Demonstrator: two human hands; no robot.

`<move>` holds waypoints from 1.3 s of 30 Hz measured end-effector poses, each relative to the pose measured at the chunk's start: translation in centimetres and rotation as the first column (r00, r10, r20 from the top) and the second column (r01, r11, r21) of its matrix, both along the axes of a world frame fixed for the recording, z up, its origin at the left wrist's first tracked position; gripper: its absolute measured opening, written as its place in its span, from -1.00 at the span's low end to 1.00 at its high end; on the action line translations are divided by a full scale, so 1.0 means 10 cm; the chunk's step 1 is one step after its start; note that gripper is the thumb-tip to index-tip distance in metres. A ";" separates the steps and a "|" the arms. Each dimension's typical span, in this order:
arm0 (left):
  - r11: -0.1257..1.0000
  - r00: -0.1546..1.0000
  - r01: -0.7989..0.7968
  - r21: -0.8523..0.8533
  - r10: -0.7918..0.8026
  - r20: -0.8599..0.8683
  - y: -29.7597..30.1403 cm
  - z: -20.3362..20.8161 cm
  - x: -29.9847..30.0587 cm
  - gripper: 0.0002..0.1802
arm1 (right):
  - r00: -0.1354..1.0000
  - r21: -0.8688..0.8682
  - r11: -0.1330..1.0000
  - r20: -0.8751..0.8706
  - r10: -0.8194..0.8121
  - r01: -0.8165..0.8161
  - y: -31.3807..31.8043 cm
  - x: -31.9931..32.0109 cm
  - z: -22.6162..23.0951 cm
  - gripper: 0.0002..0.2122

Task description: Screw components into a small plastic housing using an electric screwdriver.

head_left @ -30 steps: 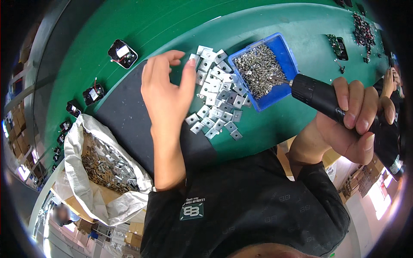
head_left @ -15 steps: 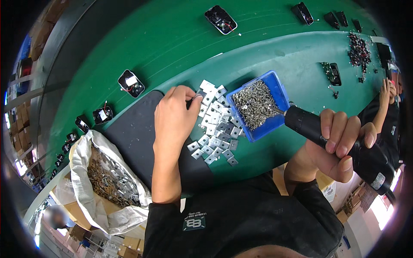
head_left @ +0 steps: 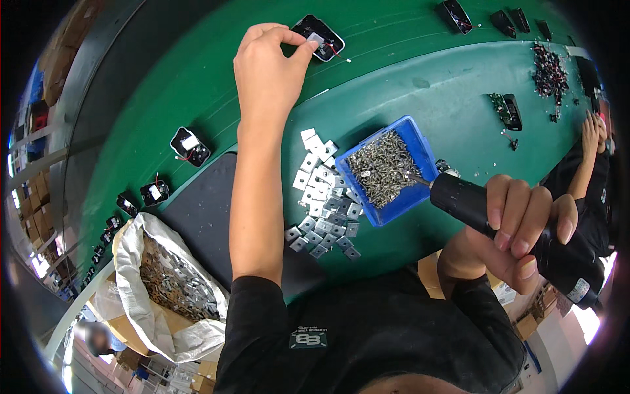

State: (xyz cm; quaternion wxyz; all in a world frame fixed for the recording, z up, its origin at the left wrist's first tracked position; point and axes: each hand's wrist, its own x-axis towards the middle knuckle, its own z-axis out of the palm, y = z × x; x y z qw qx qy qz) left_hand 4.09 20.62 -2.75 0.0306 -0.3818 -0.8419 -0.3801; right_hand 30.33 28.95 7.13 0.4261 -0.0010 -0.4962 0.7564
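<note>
The left hand [head_left: 272, 59] is stretched far from the body, over the black case [head_left: 327, 30]. Its thumb and forefinger are closed together on a small pale plate [head_left: 317, 40], which is at the inside of this case. The case lies directly to the right of these fingertips, partly under them, and its long axis runs from far left to near right. The left hand is clearly the nearer one; the right hand [head_left: 525, 230] is well apart, on the near right side.

The right hand is wrapped firmly around a black electric screwdriver [head_left: 461, 199]. From this hand the tool points to the left, and its tip is at the screws [head_left: 384, 167] in the blue tray [head_left: 420, 154]. The heap of metal plates [head_left: 323, 209] is on the tabletop [head_left: 453, 88], to the right of the left forearm. On the other side of this forearm stands a white sack [head_left: 128, 269] with metal pieces inside.
</note>
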 end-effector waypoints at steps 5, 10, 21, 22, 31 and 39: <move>1.000 0.999 0.025 -0.015 -0.025 -0.040 0.07 -0.08 -0.12 -0.78 | 1.000 0.009 1.000 0.026 0.017 -0.017 0.03 0.00 0.00 -0.59; 0.996 0.899 -0.016 -0.092 0.055 0.435 0.10 -0.08 -0.17 -0.54 | 0.999 0.019 0.999 0.025 0.048 -0.048 0.05 -0.03 -0.02 -0.60; 0.988 0.854 0.142 -0.053 -0.095 0.511 0.09 0.01 -0.21 -0.24 | 0.999 0.000 0.999 0.003 0.033 -0.033 0.00 -0.03 -0.03 -0.58; 0.973 0.914 0.188 0.133 -0.223 0.338 0.02 -0.11 -0.21 -0.28 | 0.999 0.002 0.999 0.000 0.035 -0.035 -0.01 -0.04 -0.01 -0.58; 0.967 0.967 0.255 0.025 -0.255 0.015 -0.12 -0.20 -0.16 -0.22 | 0.998 -0.049 0.997 -0.024 0.060 -0.061 -0.10 -0.03 0.10 -0.58; 0.855 0.887 0.445 0.266 -0.461 -0.002 -0.66 0.29 0.59 -0.09 | 0.993 -0.116 0.993 -0.120 0.002 -0.016 -0.31 -0.12 0.32 -0.64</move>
